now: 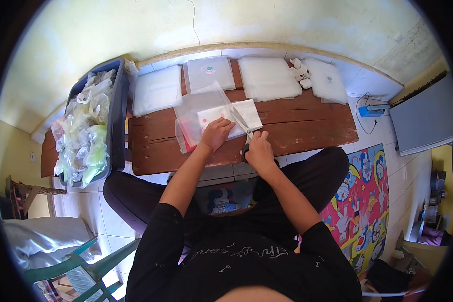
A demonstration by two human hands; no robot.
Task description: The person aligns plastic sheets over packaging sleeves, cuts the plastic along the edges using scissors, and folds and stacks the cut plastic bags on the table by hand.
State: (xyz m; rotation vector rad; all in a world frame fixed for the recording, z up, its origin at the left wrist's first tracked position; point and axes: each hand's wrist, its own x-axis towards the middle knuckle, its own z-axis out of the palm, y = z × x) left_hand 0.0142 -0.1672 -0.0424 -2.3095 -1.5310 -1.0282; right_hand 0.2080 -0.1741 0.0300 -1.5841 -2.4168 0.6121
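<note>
My right hand [259,152] grips a pair of scissors [247,132] with dark handles, its blades pointing up and left over a white folded sheet [247,111]. My left hand [217,134] is closed at the near edge of a clear plastic sheet [199,103], fingers pinched over it and the white sheet. The clear plastic tilts up at its far corner, close to the scissor tips. Something red [188,132] shows beneath the plastic on the left. The exact hold under the left fingers is hidden.
A wooden bench [307,121] carries several stacks of clear plastic [267,78] along the wall. White strips [299,72] lie between two stacks. A dark crate [117,126] of crumpled plastic stands left. A blue object [371,111] and patterned mat [357,201] are at right.
</note>
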